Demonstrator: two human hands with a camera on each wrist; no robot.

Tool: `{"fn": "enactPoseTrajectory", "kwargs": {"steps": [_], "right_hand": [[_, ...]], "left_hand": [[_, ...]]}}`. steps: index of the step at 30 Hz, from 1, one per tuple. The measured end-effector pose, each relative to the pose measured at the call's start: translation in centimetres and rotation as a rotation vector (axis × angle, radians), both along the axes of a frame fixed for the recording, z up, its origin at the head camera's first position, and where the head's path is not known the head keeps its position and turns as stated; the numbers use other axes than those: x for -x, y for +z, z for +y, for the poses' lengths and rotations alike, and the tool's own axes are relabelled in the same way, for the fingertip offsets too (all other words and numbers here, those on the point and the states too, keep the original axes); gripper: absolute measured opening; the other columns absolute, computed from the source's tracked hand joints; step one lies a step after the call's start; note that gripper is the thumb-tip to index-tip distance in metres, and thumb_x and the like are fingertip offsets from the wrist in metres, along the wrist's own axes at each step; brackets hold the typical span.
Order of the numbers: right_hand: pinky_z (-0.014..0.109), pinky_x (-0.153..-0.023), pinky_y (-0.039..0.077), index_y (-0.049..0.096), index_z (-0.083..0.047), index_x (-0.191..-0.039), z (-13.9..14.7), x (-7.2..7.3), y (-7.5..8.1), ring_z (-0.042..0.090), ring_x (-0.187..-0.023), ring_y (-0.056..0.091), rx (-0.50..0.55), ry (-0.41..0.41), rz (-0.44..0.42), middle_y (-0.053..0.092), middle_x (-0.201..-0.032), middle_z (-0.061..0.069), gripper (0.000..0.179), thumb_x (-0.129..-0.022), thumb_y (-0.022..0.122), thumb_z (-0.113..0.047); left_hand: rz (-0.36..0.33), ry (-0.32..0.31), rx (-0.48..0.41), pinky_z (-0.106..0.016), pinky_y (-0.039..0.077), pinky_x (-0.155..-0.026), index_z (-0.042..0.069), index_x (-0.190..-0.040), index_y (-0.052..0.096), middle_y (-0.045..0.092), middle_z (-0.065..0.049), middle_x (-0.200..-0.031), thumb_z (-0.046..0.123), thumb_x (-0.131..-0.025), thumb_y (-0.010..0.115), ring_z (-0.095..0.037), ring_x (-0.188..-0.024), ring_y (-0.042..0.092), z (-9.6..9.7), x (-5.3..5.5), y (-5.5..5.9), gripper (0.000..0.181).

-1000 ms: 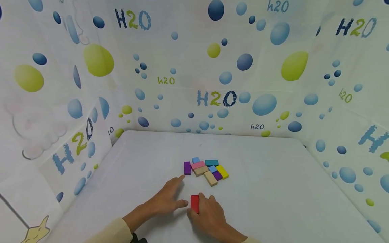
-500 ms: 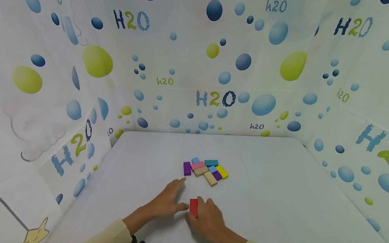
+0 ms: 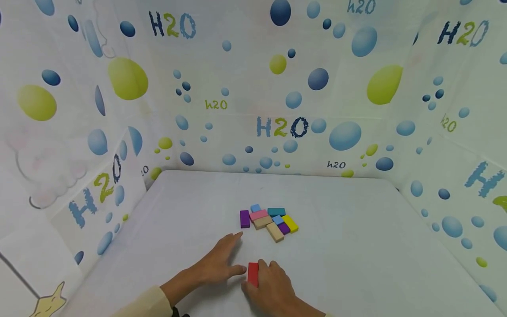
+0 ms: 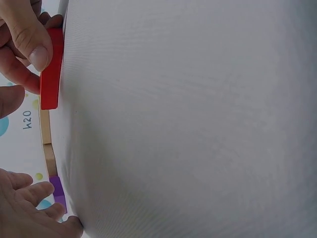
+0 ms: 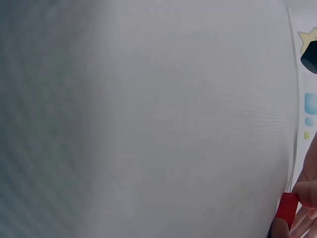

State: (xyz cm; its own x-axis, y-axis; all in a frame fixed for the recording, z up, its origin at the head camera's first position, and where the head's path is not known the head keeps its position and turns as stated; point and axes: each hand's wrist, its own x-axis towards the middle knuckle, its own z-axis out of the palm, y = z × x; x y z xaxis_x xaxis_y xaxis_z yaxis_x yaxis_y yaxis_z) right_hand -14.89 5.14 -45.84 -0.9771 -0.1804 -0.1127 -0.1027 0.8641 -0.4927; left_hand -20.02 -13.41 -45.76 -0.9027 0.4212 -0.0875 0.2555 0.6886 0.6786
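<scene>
From here, I see the right grip (image 3: 273, 285) pinching the red block (image 3: 252, 274); the spread, empty left grip (image 3: 218, 263) could knock it if its thumb, apparently just clear, drifts.

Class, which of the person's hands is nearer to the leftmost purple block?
Left. The left hand lies just short of that purple block, not touching it; the right hand is farther back, holding the red block.

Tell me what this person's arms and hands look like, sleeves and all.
The left hand and right hand are bare, without gloves. A pale cream left sleeve stops short of the wrist; only a sliver of the right sleeve shows. A black item, partly out of frame, shows beside the left one.
</scene>
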Motion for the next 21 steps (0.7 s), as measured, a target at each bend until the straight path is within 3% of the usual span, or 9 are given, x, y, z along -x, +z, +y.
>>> {"fn": "enactPoseTrajectory", "kwargs": {"steps": [6, 10, 16, 21], "right_hand": [[0.045, -0.076, 0.056, 0.055, 0.004, -0.135, 0.2, 0.0, 0.0, 0.021, -0.085, 0.053, 0.024, -0.018, -0.054, 0.060, -0.098, 0.009, 0.076, -0.084, 0.076, -0.048], [0.048, -0.078, 0.057, 0.053, 0.004, -0.137, 0.4, 0.4, 0.0, 0.021, -0.086, 0.054, 0.035, -0.026, -0.062, 0.061, -0.099, 0.010, 0.078, -0.086, 0.074, -0.051], [0.045, -0.077, 0.058, 0.054, 0.000, -0.138, 0.9, 1.6, -0.4, 0.020, -0.084, 0.054, -0.001, 0.012, 0.010, 0.062, -0.096, 0.009, 0.074, -0.090, 0.069, -0.053], [0.046, -0.080, 0.057, 0.055, -0.002, -0.139, 1.4, 2.6, -0.5, 0.019, -0.086, 0.056, -0.016, 0.035, 0.055, 0.066, -0.104, 0.011, 0.070, -0.091, 0.066, -0.052]], "left_hand": [[-0.003, 0.004, -0.001, -0.066, 0.025, -0.116, 0.011, -0.161, 0.026, 0.028, -0.018, -0.163, 0.039, -0.086, 0.077, -0.042, -0.151, 0.023, -0.1, 0.1, -0.1, 0.094], [-0.009, 0.011, -0.007, -0.066, 0.023, -0.117, 0.011, -0.161, 0.026, 0.027, -0.018, -0.164, 0.039, -0.086, 0.077, -0.042, -0.152, 0.021, -0.2, 0.2, 0.0, 0.095], [0.005, 0.016, -0.017, -0.064, 0.022, -0.118, 0.009, -0.161, 0.025, 0.026, -0.019, -0.164, 0.037, -0.087, 0.077, -0.042, -0.152, 0.020, -0.2, 0.6, 0.1, 0.094], [0.020, 0.043, 0.019, -0.063, 0.025, -0.117, 0.010, -0.161, 0.025, 0.027, -0.017, -0.164, 0.037, -0.088, 0.077, -0.040, -0.152, 0.022, -0.2, 1.5, -0.1, 0.094]]}}
